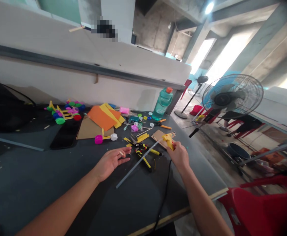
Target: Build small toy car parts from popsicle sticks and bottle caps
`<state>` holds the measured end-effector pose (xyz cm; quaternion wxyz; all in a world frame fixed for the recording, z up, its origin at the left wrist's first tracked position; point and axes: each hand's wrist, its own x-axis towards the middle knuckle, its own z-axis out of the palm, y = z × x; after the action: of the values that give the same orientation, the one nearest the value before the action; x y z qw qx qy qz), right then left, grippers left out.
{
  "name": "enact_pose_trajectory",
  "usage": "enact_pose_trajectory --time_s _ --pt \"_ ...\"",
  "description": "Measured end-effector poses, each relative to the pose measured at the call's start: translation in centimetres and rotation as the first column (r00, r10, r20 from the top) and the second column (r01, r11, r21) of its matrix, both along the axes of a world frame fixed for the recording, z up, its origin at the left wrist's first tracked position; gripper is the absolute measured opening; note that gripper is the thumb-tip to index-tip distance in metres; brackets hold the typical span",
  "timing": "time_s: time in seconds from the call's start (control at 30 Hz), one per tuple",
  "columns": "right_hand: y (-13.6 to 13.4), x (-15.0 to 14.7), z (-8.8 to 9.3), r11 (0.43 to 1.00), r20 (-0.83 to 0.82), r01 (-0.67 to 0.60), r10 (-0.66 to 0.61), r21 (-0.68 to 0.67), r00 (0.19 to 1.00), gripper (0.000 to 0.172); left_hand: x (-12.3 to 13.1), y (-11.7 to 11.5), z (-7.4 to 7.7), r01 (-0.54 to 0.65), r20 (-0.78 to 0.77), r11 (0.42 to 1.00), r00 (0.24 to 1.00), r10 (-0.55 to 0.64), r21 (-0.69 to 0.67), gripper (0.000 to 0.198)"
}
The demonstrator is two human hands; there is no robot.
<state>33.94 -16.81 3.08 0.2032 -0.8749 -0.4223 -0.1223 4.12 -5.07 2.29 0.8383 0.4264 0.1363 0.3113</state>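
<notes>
Above the dark table (pixel 47 177), right of the pliers (pixel 138 147), the right hand (pixel 181 156) was closed around a yellow glue gun (pixel 168 140); left of them, the left hand (pixel 110 163), half-curled, held a white stub (pixel 121 153).

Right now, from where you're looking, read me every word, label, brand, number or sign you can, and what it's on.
Nothing here is legible enough to quote.
Translucent teal bottle with an orange cap: pale marks on its side, too blurred to read.
Round black hub of the standing fan: a small mark, too small to read.
Yellow plastic glue gun in the right hand: no lettering I can make out.
</notes>
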Motion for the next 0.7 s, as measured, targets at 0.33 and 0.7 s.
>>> enact_pose_trajectory --time_s 0.33,0.7 --pt "-0.1 0.6 -1.0 0.987 0.043 0.033 -0.027 -0.157 0.999 0.017 0.0 0.2 -0.1 0.059 -0.029 0.998 0.998 -0.058 0.021 0.023" --pt "-0.3 0.3 -0.7 0.984 0.078 0.032 -0.018 -0.177 0.997 0.028 0.1 0.3 -0.2 0.088 -0.059 0.996 0.995 -0.086 0.026 0.021"
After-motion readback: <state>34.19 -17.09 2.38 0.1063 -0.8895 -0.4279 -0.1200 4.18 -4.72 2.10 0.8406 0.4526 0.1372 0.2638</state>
